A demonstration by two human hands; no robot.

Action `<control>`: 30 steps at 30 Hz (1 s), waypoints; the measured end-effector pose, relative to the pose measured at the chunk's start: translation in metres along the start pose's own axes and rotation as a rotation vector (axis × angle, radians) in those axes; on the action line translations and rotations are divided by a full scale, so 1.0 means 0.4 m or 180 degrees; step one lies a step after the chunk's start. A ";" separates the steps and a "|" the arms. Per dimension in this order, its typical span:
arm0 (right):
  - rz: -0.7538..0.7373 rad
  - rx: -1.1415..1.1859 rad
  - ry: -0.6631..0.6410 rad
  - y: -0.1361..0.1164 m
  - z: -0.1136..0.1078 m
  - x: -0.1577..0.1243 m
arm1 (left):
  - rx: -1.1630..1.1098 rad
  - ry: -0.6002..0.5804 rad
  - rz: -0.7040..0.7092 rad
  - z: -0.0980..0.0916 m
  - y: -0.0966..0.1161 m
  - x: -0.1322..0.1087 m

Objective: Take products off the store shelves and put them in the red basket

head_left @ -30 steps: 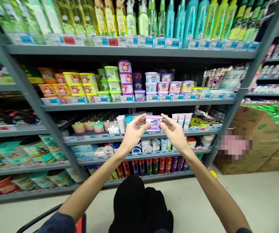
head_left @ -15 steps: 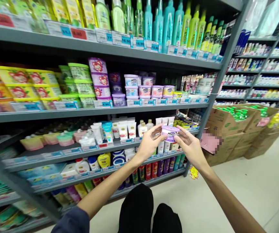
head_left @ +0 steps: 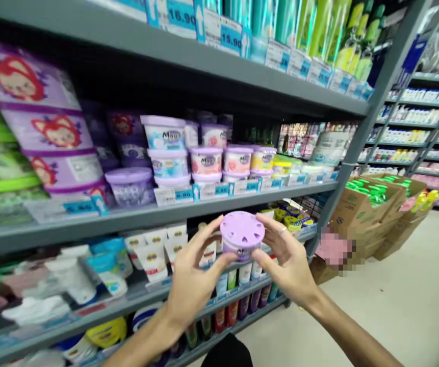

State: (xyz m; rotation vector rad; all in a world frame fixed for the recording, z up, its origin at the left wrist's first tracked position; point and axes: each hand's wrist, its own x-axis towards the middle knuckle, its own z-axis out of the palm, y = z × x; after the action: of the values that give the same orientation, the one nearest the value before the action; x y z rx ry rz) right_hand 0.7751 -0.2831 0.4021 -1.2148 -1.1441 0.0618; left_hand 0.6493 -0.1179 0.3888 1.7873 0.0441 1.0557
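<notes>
A round tub point(head_left: 242, 232) with a light purple lid is held up between my two hands, in front of the shelves. Its lid has a ring of small drop-shaped holes, and part of a printed label shows on its side. My left hand point(head_left: 196, 278) grips the tub from the left, thumb low on the front. From the right, my right hand point(head_left: 290, 265) holds it the same way; a ring is on one finger. Behind it, similar tubs point(head_left: 206, 162) with purple lids stand on the middle shelf, some stacked.
A grey shelf edge point(head_left: 219, 204) with price tags runs just above and behind my hands. White tubes point(head_left: 152, 260) stand on the shelf below. At the right are a shelf post point(head_left: 372, 112) and cardboard boxes point(head_left: 357, 209) holding green-topped bottles. Pale floor point(head_left: 395, 295) lies at the lower right.
My view has moved closer to the shelves. The tub appears larger and has tilted so that its lid top now shows; both hands still hold it.
</notes>
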 end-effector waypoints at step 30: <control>-0.1388 -0.1042 -0.0082 -0.008 -0.436 0.443 | 0.1794 0.0896 0.0283 0.214 0.149 0.043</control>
State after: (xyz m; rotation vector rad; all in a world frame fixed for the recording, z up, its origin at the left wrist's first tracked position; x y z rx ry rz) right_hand 0.9829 -0.3022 0.5369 -1.2218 -1.4578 -0.4560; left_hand 0.6921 -0.2015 0.4369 2.1320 0.4794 1.4551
